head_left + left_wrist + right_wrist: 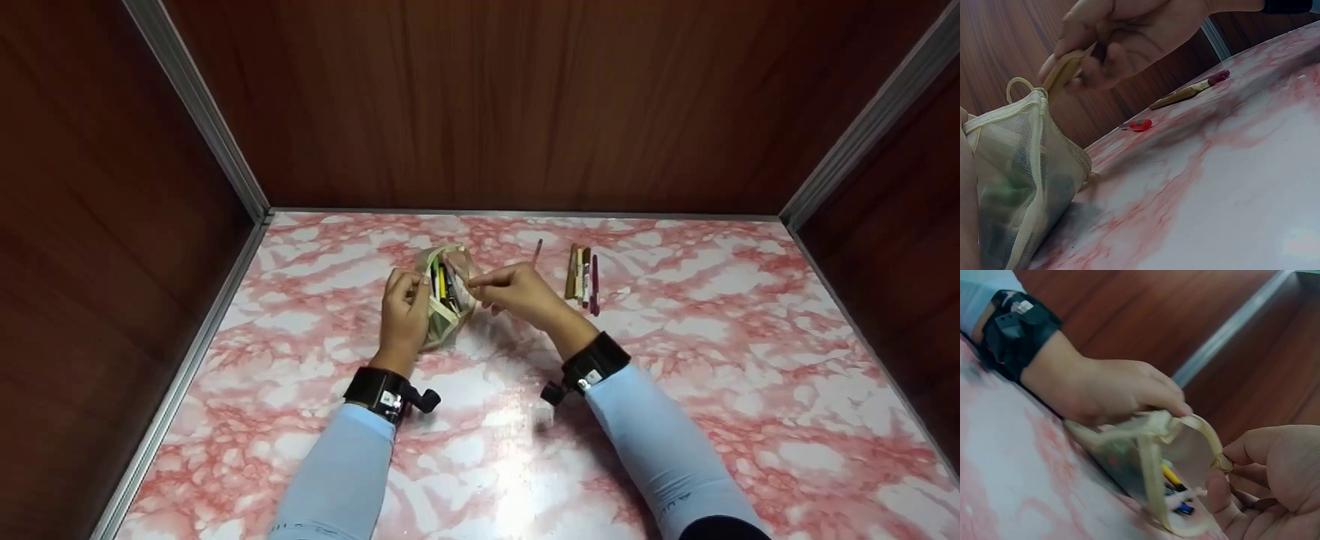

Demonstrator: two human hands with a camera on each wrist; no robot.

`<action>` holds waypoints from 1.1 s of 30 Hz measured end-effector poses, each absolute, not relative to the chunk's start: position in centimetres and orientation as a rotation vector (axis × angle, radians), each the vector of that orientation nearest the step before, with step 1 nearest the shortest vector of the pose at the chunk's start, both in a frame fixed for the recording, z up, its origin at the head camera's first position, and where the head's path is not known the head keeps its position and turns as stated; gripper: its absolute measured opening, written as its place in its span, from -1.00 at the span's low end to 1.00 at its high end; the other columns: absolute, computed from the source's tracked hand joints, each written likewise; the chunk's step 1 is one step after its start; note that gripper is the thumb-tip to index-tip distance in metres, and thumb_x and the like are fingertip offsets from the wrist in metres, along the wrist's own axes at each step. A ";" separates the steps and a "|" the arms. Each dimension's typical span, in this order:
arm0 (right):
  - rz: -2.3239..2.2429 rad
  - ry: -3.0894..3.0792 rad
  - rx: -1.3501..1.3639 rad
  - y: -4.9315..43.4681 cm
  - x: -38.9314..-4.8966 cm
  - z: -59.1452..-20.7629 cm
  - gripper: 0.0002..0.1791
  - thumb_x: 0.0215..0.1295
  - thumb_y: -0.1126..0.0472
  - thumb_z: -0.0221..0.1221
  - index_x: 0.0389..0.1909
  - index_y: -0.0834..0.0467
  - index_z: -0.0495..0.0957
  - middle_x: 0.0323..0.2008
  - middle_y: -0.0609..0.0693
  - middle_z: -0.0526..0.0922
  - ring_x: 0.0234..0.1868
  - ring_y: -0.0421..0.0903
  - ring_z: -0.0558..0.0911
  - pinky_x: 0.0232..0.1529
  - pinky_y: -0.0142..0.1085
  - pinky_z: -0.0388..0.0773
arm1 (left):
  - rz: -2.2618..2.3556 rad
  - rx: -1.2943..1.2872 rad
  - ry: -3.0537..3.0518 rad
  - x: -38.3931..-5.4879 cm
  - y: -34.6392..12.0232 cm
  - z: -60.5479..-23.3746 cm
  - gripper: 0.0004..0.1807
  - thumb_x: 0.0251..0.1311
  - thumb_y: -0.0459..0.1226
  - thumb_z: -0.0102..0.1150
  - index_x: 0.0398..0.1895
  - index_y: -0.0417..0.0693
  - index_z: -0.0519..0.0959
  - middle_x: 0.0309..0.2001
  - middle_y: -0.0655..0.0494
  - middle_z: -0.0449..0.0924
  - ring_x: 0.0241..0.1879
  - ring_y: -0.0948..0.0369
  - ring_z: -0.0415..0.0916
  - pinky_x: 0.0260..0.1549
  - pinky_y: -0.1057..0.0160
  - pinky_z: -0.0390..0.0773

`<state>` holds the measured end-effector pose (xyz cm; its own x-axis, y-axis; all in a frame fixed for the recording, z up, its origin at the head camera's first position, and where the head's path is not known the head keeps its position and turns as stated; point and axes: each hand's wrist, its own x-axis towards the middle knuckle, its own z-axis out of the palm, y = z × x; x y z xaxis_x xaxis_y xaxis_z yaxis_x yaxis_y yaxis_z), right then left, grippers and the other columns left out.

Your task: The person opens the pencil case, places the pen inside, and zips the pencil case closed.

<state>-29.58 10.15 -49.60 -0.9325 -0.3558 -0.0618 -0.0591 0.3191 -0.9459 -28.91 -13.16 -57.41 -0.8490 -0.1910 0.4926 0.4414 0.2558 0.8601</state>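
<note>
A cream mesh pencil pouch [444, 322] stands with its mouth spread, several pens [442, 285] inside, one of them yellow. My left hand [405, 319] holds the pouch's left side, thumb at the rim. On the opposite side my right hand [529, 298] pinches the cream trim of the mouth between thumb and fingertips; the right wrist view shows the trim [1207, 430] pulled out in a curve toward those fingers. In the left wrist view a small dark reddish bit [1098, 52] shows among the right hand's fingers.
To the right of the pouch several pens and markers [583, 277] lie side by side. A thin pen [538, 251] lies just past the right hand, partly hidden by it. Wood-look panels [480, 105] close in the pink marbled table [675, 420] at the back and sides.
</note>
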 end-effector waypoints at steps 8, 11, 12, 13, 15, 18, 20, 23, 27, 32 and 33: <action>-1.578 2.443 -0.568 6.0 -30.3 -50.9 -0.73 0.50 0.36 0.40 0.15 0.32 0.84 0.06 0.27 0.89 -0.13 -0.26 0.77 -0.11 -0.48 0.70 | -1.622 -0.238 -1.984 -29.0 -13.2 -57.5 -0.78 0.61 -0.35 0.26 -0.30 -0.21 0.68 -0.03 -0.10 0.71 0.14 0.04 0.58 0.16 0.25 0.60; -1.546 2.481 -0.621 5.4 -30.4 -51.1 -0.77 0.48 0.41 0.39 0.07 0.36 0.85 0.03 0.29 0.90 -0.11 -0.23 0.77 -0.13 -0.54 0.66 | -1.644 -0.225 -1.979 -28.9 -13.2 -57.5 -0.78 0.62 -0.33 0.25 -0.29 -0.20 0.68 0.03 -0.11 0.72 0.21 0.03 0.60 0.29 0.15 0.61; -1.542 2.489 -0.633 5.4 -30.4 -51.2 -0.78 0.47 0.42 0.38 0.05 0.37 0.85 0.02 0.29 0.89 -0.10 -0.20 0.77 -0.12 -0.54 0.66 | -1.653 -0.216 -1.981 -28.9 -13.2 -57.5 -0.79 0.63 -0.33 0.25 -0.28 -0.20 0.68 0.05 -0.11 0.71 0.22 0.03 0.61 0.32 0.12 0.62; -1.540 2.495 -0.636 5.4 -30.4 -51.3 -0.78 0.47 0.43 0.37 0.04 0.37 0.85 0.02 0.29 0.89 -0.10 -0.17 0.78 -0.12 -0.53 0.66 | -1.665 -0.206 -1.985 -28.9 -13.2 -57.5 -0.80 0.63 -0.33 0.25 -0.26 -0.20 0.68 0.07 -0.10 0.70 0.24 0.04 0.62 0.34 0.10 0.63; -1.537 2.502 -0.620 5.8 -30.3 -51.3 -0.78 0.46 0.43 0.35 0.03 0.36 0.85 0.03 0.28 0.89 -0.08 -0.15 0.78 -0.09 -0.50 0.67 | -1.680 -0.188 -1.996 -28.8 -13.3 -57.4 -0.81 0.63 -0.32 0.24 -0.23 -0.21 0.68 0.09 -0.10 0.69 0.25 0.04 0.63 0.36 0.06 0.65; -1.540 2.533 -0.544 6.9 -30.3 -51.1 -0.78 0.46 0.41 0.35 0.04 0.34 0.84 0.01 0.25 0.89 -0.08 -0.13 0.78 -0.03 -0.40 0.74 | -1.691 -0.172 -2.010 -28.8 -13.4 -57.3 -0.82 0.63 -0.32 0.23 -0.20 -0.23 0.67 0.10 -0.11 0.67 0.23 0.03 0.65 0.36 0.04 0.67; -1.552 2.545 -0.456 8.1 -30.1 -50.9 -0.78 0.49 0.36 0.37 0.07 0.31 0.83 0.00 0.21 0.88 -0.09 -0.11 0.78 0.02 -0.30 0.80 | -1.710 -0.172 -2.007 -28.8 -13.3 -57.3 -0.83 0.63 -0.33 0.23 -0.20 -0.24 0.67 0.09 -0.12 0.66 0.21 0.04 0.65 0.34 0.07 0.68; -1.552 2.592 -0.350 10.5 -30.0 -50.6 -0.75 0.53 0.30 0.38 0.13 0.28 0.80 0.00 0.16 0.86 -0.08 -0.07 0.78 0.07 -0.16 0.83 | -1.728 -0.189 -1.997 -28.8 -13.2 -57.4 -0.83 0.62 -0.36 0.22 -0.22 -0.26 0.66 0.09 -0.13 0.66 0.18 0.05 0.65 0.31 0.15 0.69; -1.526 2.743 -0.324 14.0 -30.4 -50.6 -0.76 0.57 0.29 0.34 0.10 0.33 0.81 -0.02 0.23 0.86 -0.06 0.02 0.77 0.07 -0.22 0.75 | -1.722 -0.222 -1.982 -28.8 -13.4 -57.5 -0.81 0.61 -0.38 0.21 -0.25 -0.27 0.65 0.07 -0.13 0.67 0.16 0.04 0.65 0.26 0.26 0.66; -1.489 2.889 -0.143 18.6 -31.0 -50.6 -0.75 0.61 0.28 0.27 0.08 0.34 0.81 -0.04 0.26 0.84 -0.17 -0.03 0.74 -0.19 -0.41 0.61 | -1.737 -0.225 -1.972 -28.7 -13.5 -57.4 -0.80 0.61 -0.38 0.23 -0.27 -0.29 0.64 0.07 -0.16 0.67 0.17 0.01 0.65 0.25 0.27 0.67; -1.484 2.894 -0.086 19.5 -31.0 -50.6 -0.74 0.63 0.25 0.26 0.10 0.32 0.80 -0.05 0.26 0.83 -0.23 -0.04 0.73 -0.28 -0.41 0.61 | -1.739 -0.222 -1.974 -28.7 -13.5 -57.4 -0.80 0.61 -0.38 0.23 -0.27 -0.29 0.64 0.07 -0.16 0.67 0.18 0.01 0.65 0.26 0.26 0.67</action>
<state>-30.96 19.45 -50.64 -0.9924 0.0040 0.1228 -0.0973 0.5837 -0.8061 -28.67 -13.49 -57.36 -0.8635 -0.1988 0.4635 0.4346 0.1726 0.8839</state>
